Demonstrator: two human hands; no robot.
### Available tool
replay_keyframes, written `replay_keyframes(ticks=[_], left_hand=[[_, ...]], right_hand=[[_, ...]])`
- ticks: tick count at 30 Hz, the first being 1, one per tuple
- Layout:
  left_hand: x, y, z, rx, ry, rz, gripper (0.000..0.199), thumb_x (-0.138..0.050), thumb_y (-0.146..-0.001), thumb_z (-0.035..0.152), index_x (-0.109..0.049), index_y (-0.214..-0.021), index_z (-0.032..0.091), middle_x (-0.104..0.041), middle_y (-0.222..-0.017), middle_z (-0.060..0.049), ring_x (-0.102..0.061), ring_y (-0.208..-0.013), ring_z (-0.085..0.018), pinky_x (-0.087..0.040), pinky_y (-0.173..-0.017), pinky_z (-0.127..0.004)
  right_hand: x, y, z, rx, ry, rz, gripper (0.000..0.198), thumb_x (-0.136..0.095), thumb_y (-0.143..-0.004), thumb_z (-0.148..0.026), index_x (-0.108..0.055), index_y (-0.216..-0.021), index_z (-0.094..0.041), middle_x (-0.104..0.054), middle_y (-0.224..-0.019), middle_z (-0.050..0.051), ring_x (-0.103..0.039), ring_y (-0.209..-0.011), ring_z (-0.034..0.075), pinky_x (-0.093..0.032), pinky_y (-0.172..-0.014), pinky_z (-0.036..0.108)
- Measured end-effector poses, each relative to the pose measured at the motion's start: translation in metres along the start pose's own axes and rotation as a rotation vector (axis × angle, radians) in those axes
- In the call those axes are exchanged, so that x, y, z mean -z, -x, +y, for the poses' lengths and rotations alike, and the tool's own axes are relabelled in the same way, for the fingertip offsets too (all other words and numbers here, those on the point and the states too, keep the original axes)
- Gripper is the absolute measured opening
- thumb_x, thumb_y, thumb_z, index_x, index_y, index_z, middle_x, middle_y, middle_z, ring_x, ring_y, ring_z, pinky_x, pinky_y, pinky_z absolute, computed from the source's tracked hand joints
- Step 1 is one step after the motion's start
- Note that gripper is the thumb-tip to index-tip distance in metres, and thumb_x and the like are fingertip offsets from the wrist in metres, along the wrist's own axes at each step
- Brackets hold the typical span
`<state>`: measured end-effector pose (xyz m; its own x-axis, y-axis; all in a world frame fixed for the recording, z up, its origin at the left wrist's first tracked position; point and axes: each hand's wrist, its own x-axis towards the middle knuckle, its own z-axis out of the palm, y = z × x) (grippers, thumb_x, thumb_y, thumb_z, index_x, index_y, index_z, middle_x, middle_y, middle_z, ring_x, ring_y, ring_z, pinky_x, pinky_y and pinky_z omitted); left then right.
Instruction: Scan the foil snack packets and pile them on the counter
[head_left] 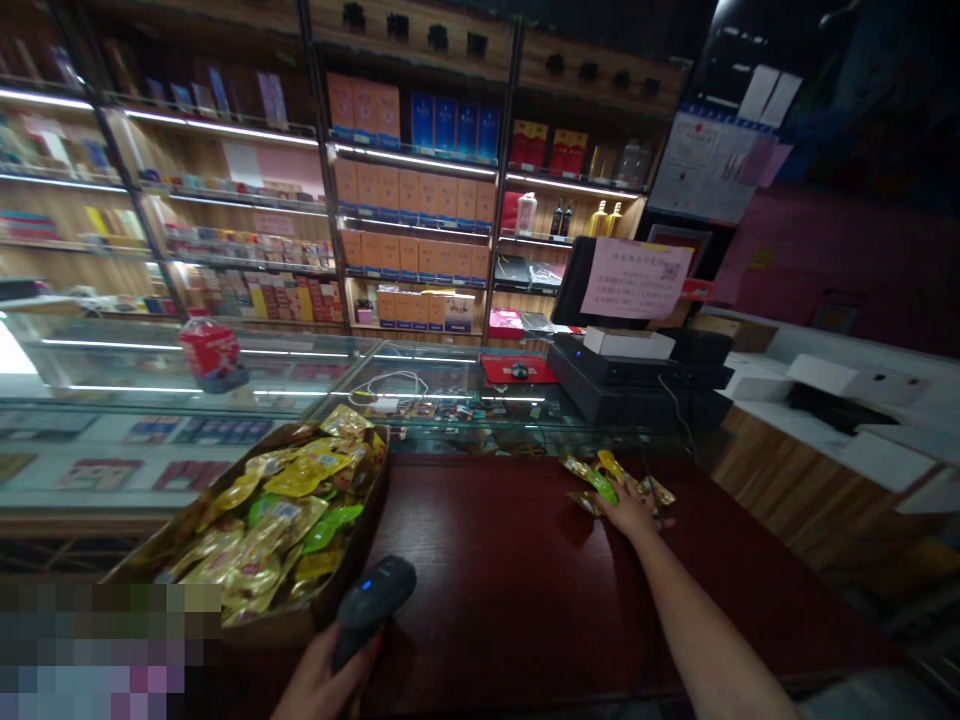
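Observation:
My left hand (330,672), low in the view, is wrapped round the handle of a black barcode scanner (384,590) with a small blue light. Just left of it stands a cardboard box (375,500) heaped with gold, yellow and green snack packets (300,475). My right hand (634,512) reaches across the dark red tabletop (480,570) to a small group of similar snack packets (600,485) near its far edge. Its fingers lie apart over them, touching; the packets partly hide the fingertips.
Behind the tabletop runs a glass display counter (442,435), with a red jug-like bottle (210,350) at left. A mouse (519,371) lies on a red mat. To its right are a black cash-register unit (630,375) and a monitor with a paper notice (637,275). Stocked shelves (412,150) line the wall.

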<state>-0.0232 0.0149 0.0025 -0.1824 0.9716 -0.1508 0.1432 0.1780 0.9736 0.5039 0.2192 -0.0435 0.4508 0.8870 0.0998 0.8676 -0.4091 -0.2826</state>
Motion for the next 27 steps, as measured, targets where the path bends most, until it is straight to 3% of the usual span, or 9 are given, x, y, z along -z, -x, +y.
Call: replay_keyframes(ticks=[4,8,13,15,19,24,27], left_hand=[[-0.004,0.005,0.009,-0.056,0.047,-0.114,0.065,-0.075,-0.06,0.076,-0.067,-0.082,0.015,-0.055,-0.054,0.003,-0.05,-0.045,-0.013,-0.042,-0.043,-0.024],[-0.004,0.008,0.009,-0.099,0.061,-0.169,0.056,-0.073,-0.068,0.069,-0.064,-0.082,0.015,-0.054,-0.054,0.004,-0.049,-0.044,-0.012,-0.039,-0.043,-0.022],[-0.002,0.01,0.011,-0.147,0.076,-0.198,0.046,-0.071,-0.074,0.061,-0.058,-0.079,0.017,-0.053,-0.052,0.005,-0.049,-0.043,-0.011,-0.038,-0.043,-0.022],[-0.002,0.011,0.011,-0.15,0.085,-0.216,0.044,-0.07,-0.075,0.059,-0.056,-0.079,0.018,-0.053,-0.053,0.005,-0.049,-0.042,-0.011,-0.038,-0.043,-0.022],[-0.001,0.01,0.009,-0.161,0.085,-0.223,0.041,-0.069,-0.076,0.056,-0.056,-0.081,0.017,-0.055,-0.055,0.005,-0.05,-0.042,-0.011,-0.038,-0.043,-0.022],[0.001,0.01,0.005,-0.178,0.089,-0.234,0.039,-0.068,-0.079,0.054,-0.057,-0.083,0.016,-0.055,-0.056,0.005,-0.052,-0.042,-0.012,-0.04,-0.044,-0.023],[0.0,0.009,0.002,-0.193,0.099,-0.221,0.04,-0.068,-0.079,0.055,-0.057,-0.082,0.017,-0.055,-0.056,0.005,-0.052,-0.043,-0.011,-0.041,-0.044,-0.022]], right_hand=[[0.001,0.058,-0.019,0.04,-0.034,0.006,0.069,-0.048,-0.084,-0.071,-0.05,-0.147,-0.042,-0.037,-0.164,0.001,-0.007,-0.153,0.047,-0.016,-0.112,0.078],[0.002,0.113,-0.031,0.074,-0.066,0.038,0.066,-0.054,-0.082,-0.07,-0.056,-0.142,-0.042,-0.041,-0.161,0.001,-0.007,-0.152,0.048,-0.015,-0.106,0.085],[0.012,0.155,-0.035,0.127,-0.144,0.189,0.059,-0.049,-0.088,-0.066,-0.06,-0.138,-0.038,-0.019,-0.17,0.002,-0.009,-0.153,0.046,-0.021,-0.108,0.079],[0.016,0.165,-0.035,0.151,-0.184,0.267,0.054,-0.042,-0.093,-0.058,-0.062,-0.136,-0.031,-0.022,-0.169,0.007,-0.016,-0.153,0.04,-0.026,-0.112,0.071],[0.015,0.185,-0.04,0.231,-0.238,0.35,0.051,-0.042,-0.092,-0.05,-0.064,-0.125,-0.018,-0.054,-0.145,0.017,-0.044,-0.138,0.029,-0.036,-0.114,0.048],[0.008,0.209,-0.054,0.276,-0.235,0.307,0.061,-0.055,-0.083,-0.055,-0.06,-0.132,-0.018,-0.068,-0.123,0.016,-0.058,-0.116,0.035,-0.041,-0.103,0.05],[0.011,0.217,-0.06,0.323,-0.259,0.255,0.052,-0.058,-0.083,-0.054,-0.067,-0.124,-0.022,-0.071,-0.116,0.015,-0.06,-0.113,0.036,-0.038,-0.103,0.051]])
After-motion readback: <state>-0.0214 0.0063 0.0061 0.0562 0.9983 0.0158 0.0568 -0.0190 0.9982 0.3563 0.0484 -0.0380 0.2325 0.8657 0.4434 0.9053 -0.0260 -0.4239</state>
